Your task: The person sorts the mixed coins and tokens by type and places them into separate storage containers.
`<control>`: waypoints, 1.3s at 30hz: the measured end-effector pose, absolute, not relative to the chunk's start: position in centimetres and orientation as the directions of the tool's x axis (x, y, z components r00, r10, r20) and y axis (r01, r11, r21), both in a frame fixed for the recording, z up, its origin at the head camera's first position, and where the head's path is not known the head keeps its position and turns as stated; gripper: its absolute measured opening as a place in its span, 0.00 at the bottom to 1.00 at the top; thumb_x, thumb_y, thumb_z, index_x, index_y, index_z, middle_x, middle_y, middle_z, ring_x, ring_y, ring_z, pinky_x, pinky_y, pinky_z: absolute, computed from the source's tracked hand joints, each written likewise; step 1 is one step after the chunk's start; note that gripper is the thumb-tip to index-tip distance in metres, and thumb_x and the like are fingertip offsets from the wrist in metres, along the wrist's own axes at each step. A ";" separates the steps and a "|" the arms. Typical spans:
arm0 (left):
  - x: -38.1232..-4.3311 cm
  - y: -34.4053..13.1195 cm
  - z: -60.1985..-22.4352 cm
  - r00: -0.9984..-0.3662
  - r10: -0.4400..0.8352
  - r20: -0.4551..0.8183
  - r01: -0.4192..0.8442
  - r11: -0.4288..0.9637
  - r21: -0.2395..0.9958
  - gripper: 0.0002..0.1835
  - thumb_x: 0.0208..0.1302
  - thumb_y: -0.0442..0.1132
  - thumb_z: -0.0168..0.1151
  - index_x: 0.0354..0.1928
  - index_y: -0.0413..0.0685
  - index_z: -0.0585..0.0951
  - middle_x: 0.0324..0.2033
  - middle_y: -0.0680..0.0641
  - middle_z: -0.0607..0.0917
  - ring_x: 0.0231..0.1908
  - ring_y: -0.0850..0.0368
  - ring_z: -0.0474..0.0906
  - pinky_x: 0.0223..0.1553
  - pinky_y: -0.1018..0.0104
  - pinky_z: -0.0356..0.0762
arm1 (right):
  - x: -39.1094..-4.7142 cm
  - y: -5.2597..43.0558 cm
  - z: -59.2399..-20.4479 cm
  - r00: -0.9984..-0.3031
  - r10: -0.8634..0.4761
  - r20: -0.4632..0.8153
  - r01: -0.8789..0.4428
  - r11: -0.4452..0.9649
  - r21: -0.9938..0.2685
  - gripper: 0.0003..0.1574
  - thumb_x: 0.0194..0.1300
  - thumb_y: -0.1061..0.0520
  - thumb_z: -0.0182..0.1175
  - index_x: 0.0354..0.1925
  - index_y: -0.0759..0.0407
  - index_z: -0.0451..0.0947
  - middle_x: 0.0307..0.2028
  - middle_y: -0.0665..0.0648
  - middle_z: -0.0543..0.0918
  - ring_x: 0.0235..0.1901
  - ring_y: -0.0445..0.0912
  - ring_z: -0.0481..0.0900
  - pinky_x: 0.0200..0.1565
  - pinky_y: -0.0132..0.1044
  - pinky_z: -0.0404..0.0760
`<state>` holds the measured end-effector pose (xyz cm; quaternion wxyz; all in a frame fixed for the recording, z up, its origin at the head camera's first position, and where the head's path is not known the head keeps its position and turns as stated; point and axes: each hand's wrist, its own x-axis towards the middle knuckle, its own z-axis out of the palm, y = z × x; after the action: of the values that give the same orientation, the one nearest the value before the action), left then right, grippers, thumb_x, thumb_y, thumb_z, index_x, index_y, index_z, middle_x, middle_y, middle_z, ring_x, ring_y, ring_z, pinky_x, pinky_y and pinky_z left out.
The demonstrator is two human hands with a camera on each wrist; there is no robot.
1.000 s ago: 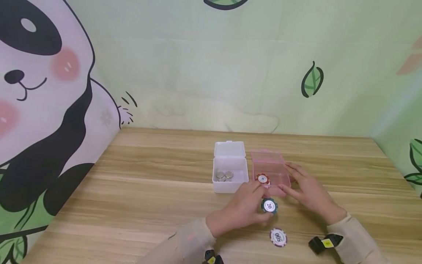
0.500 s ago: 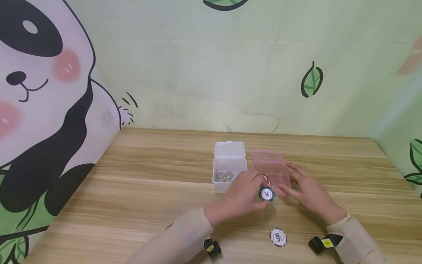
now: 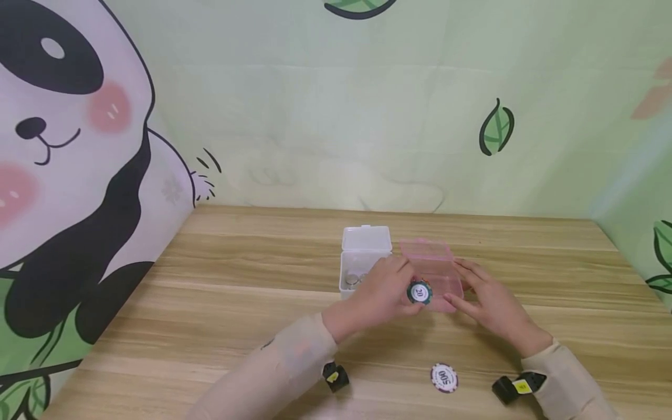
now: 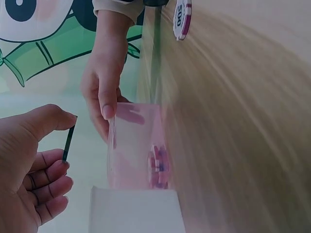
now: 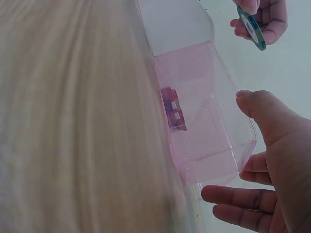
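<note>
A dark green poker chip (image 3: 419, 292) marked 20 is pinched between the thumb and fingers of my left hand (image 3: 380, 294). In the head view it overlaps the front left of a clear pink box (image 3: 446, 283); both wrist views show it held above the box. The pink box's lid stands open at the back. My right hand (image 3: 490, 306) grips the box at its right side, thumb at the front corner and fingers behind. Several red and white poker chips (image 5: 174, 109) lie at the bottom of the box, mostly hidden in the head view.
Left of the pink box stands a white box (image 3: 345, 268), its lid (image 3: 366, 239) raised, with silver coin-like discs (image 3: 352, 280) inside, partly hidden by my left hand. A purple and white poker chip (image 3: 444, 378) marked 500 lies near the front of the wooden table (image 3: 236, 326).
My left hand has lifted the green chip off the table and carried it away from me, up over the pink box's front. The right hand keeps its grip in the same place.
</note>
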<state>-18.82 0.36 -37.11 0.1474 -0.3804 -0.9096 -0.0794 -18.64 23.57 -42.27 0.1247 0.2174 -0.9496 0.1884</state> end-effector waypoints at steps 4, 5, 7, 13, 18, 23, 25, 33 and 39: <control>-19.3 0.4 -36.9 -0.682 0.667 0.300 0.706 0.708 0.031 0.21 0.48 0.57 0.64 0.38 0.51 0.75 0.34 0.56 0.74 0.37 0.64 0.68 0.39 0.73 0.68 | -18.7 23.7 -42.4 -0.871 -0.367 0.326 -0.463 0.834 -0.299 0.42 0.57 0.42 0.58 0.61 0.65 0.62 0.60 0.63 0.66 0.40 0.52 0.80 0.44 0.52 0.77; -19.5 0.5 -36.9 -0.686 0.665 0.295 0.703 0.710 0.036 0.22 0.48 0.57 0.63 0.38 0.50 0.75 0.34 0.56 0.74 0.37 0.64 0.68 0.39 0.73 0.68 | -18.7 23.7 -42.4 -0.870 -0.367 0.328 -0.464 0.834 -0.299 0.42 0.57 0.42 0.58 0.61 0.66 0.62 0.60 0.63 0.66 0.40 0.52 0.80 0.44 0.52 0.77; -19.7 0.6 -36.8 -0.692 0.660 0.293 0.700 0.713 0.047 0.22 0.48 0.57 0.64 0.38 0.50 0.75 0.35 0.56 0.74 0.37 0.64 0.67 0.39 0.73 0.68 | -18.7 23.7 -42.5 -0.871 -0.367 0.327 -0.464 0.835 -0.296 0.42 0.57 0.42 0.58 0.61 0.66 0.62 0.60 0.64 0.66 0.40 0.52 0.80 0.45 0.52 0.77; -20.4 1.1 -36.9 -0.705 0.642 0.303 0.691 0.718 0.085 0.22 0.46 0.56 0.66 0.38 0.49 0.75 0.36 0.55 0.74 0.38 0.63 0.68 0.40 0.73 0.67 | -18.7 23.8 -42.5 -0.872 -0.365 0.328 -0.461 0.836 -0.297 0.42 0.57 0.42 0.58 0.61 0.66 0.62 0.60 0.64 0.66 0.40 0.52 0.80 0.44 0.52 0.77; -21.0 1.6 -37.3 -0.714 0.635 0.295 0.681 0.728 0.079 0.22 0.47 0.56 0.66 0.39 0.50 0.74 0.36 0.55 0.74 0.39 0.63 0.68 0.42 0.72 0.68 | -18.7 23.8 -42.5 -0.864 -0.370 0.342 -0.472 0.832 -0.292 0.42 0.57 0.42 0.59 0.61 0.66 0.63 0.60 0.64 0.66 0.39 0.52 0.80 0.44 0.52 0.77; -21.5 2.0 -37.5 -0.729 0.627 0.275 0.667 0.740 0.083 0.22 0.48 0.55 0.65 0.39 0.50 0.74 0.37 0.55 0.75 0.40 0.62 0.69 0.45 0.70 0.68 | -18.7 23.8 -42.5 -0.867 -0.370 0.334 -0.469 0.833 -0.295 0.42 0.57 0.42 0.58 0.61 0.66 0.63 0.60 0.64 0.66 0.39 0.51 0.80 0.44 0.51 0.78; -21.7 2.2 -37.6 -0.738 0.623 0.258 0.661 0.745 0.092 0.22 0.48 0.55 0.65 0.39 0.50 0.74 0.38 0.55 0.75 0.41 0.62 0.69 0.46 0.70 0.68 | -18.7 23.8 -42.4 -0.870 -0.369 0.326 -0.465 0.835 -0.296 0.42 0.57 0.41 0.58 0.61 0.66 0.62 0.60 0.64 0.66 0.39 0.51 0.80 0.43 0.51 0.78; -22.6 2.8 -38.5 -0.743 0.625 0.239 0.656 0.751 0.075 0.22 0.48 0.55 0.64 0.40 0.50 0.74 0.38 0.55 0.75 0.41 0.62 0.69 0.48 0.70 0.68 | -18.9 23.8 -42.6 -0.869 -0.369 0.331 -0.465 0.836 -0.291 0.43 0.57 0.41 0.58 0.61 0.65 0.62 0.61 0.63 0.66 0.38 0.51 0.80 0.44 0.51 0.78; -23.0 3.2 -38.8 -0.745 0.627 0.227 0.654 0.753 0.068 0.21 0.48 0.55 0.64 0.39 0.51 0.74 0.38 0.55 0.75 0.41 0.62 0.69 0.48 0.70 0.68 | -18.9 23.9 -42.7 -0.872 -0.362 0.329 -0.458 0.841 -0.289 0.42 0.57 0.40 0.58 0.61 0.64 0.62 0.61 0.63 0.65 0.42 0.54 0.79 0.47 0.53 0.76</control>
<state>-23.02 3.16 -38.83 0.0956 -0.3439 -0.9314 -0.0718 -18.87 23.87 -42.69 0.1319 0.2159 -0.9502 0.1819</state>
